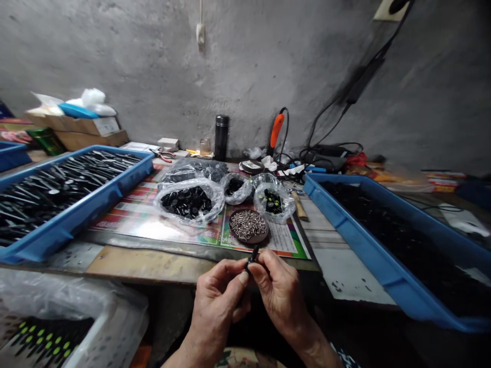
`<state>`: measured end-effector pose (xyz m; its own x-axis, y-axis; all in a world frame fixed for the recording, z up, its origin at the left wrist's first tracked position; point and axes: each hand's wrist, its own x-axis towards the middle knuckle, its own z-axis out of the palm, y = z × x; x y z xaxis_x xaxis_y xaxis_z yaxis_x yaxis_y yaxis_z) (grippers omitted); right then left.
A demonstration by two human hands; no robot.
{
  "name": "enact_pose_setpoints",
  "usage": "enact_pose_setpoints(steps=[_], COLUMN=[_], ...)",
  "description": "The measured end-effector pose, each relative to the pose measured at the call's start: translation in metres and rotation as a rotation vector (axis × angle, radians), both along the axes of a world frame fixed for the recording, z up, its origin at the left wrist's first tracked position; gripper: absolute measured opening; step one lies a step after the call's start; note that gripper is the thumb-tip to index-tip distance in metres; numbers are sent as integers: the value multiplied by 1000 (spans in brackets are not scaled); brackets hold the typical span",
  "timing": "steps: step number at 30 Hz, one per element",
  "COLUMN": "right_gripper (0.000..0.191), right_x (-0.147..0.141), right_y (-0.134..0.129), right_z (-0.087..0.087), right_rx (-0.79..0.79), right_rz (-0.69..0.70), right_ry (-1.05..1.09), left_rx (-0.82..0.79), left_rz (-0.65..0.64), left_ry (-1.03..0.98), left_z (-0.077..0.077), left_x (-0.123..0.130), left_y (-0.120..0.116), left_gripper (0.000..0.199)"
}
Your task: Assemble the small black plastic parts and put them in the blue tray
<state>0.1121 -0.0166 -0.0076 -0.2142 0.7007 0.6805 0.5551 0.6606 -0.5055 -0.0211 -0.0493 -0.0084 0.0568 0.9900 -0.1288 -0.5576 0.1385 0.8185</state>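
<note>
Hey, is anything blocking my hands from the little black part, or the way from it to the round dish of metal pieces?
Nothing visible is in the way. Your left hand and right hand both hold the black part, and the round dish lies just beyond it, with no object seen between.

Held part (251, 256) black; trays (99, 203) blue; tool handle (276, 130) orange; wall (146, 66) mottled grey.

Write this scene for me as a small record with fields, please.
Left hand: pinches a small black part
Right hand: holds the same part
Just ahead: round dish of small metal pieces
Behind dish: open plastic bags of black pieces
Left: blue tray of long dark parts
Right: second blue tray, dark contents
By wall: dark upright bottle
</note>
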Motion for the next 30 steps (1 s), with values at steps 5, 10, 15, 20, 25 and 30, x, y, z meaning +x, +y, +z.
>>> enact_pose_setpoints(steps=[5, 10, 15, 20, 25, 30], right_gripper=[34, 32, 42, 41, 28, 27], right_x=[3, 0, -6, -1, 2, -3], right_y=[-7, -6, 0, -3, -6, -6], right_z=[3, -2, -3, -4, -7, -7], right_rx=[-40, 19, -150, -160, -58, -70], right_rz=[55, -43, 3, 97, 41, 13], right_ry=[27, -49, 89, 66, -16, 30], left_rx=[-18, -21, -5, 5, -36, -76], left_rz=[-3, -9, 46, 50, 20, 16], left_ry=[-3, 5, 13, -2, 8, 44], left_z=[-2, -1, -1, -3, -1, 2], left_x=[0, 2, 1, -2, -2, 0], left_y=[-1, -3, -1, 0, -1, -4], left_gripper=[38, 37, 39, 38, 40, 45])
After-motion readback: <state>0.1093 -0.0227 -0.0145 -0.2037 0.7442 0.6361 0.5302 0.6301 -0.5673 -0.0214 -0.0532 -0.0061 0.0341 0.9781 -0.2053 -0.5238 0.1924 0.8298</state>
